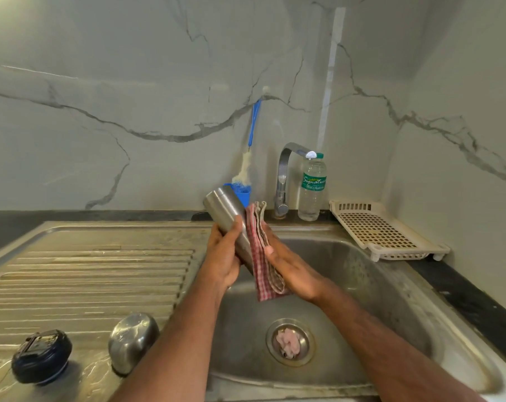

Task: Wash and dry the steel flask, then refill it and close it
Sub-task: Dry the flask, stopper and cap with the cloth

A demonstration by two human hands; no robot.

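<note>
Gripped in the left hand (224,256), whose thumb and fingers curl round its lower body, the steel flask (227,214) is held tilted above the sink basin (362,285), its closed base pointing up and to the left. Right hand (289,269), fingers extended and nearly straight, presses a folded red-checked cloth (260,256) flat against the flask's right side; the cloth hangs down below both hands.

Directly beneath, the basin's drain strainer (290,342) holds a pale, crumpled scrap. On the wet ribbed draining board (86,280) to the left lie a domed steel cap (133,340) and, further left, a black stopper (41,356), the two near each other but apart.

Behind the flask stand a blue holder (243,192) and, above it, a blue-handled bottle brush (250,158) hanging on the marble-patterned wall (130,82). A chrome tap (286,175) rises at the basin's rear edge, with a clear green-labelled water bottle (312,190) just to its right. A cream perforated tray (382,230) rests on the dark counter at the far right.
</note>
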